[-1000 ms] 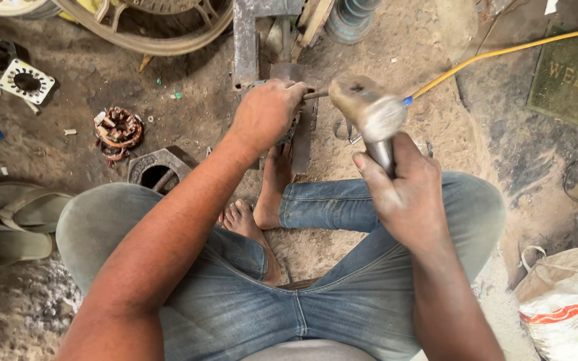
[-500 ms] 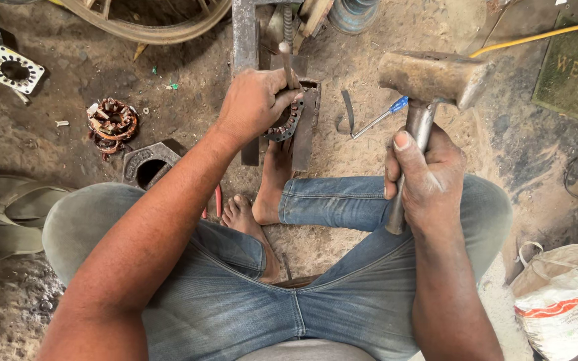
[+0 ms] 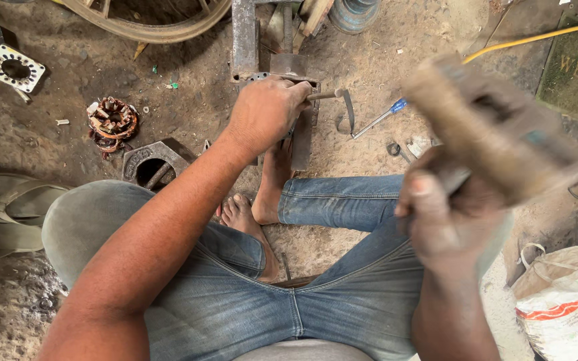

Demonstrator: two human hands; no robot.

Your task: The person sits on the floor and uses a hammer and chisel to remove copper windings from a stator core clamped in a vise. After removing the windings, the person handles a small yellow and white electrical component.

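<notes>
Hammer, a blurred heavy block-headed steel one (image 3: 496,134), is hanging raised in the right hand (image 3: 446,227), fingers wrapping its handle, up-right of the rusty bench vise (image 3: 289,73), where the left hand (image 3: 265,113) is pinching a thin metal chisel (image 3: 326,95) lying crosswise.

Blue denim jeans (image 3: 249,294), faded pale and dusty over knees, darker along inner seams; stitched fly seam down middle. One leg hem turned up in narrow cuff (image 3: 289,200) at ankle. Feet (image 3: 255,214) bare, no shoes. Both arms bare, no sleeves, no watch or rings. Left hand (image 3: 265,110) dusty; right hand (image 3: 446,220) blurred.
</notes>
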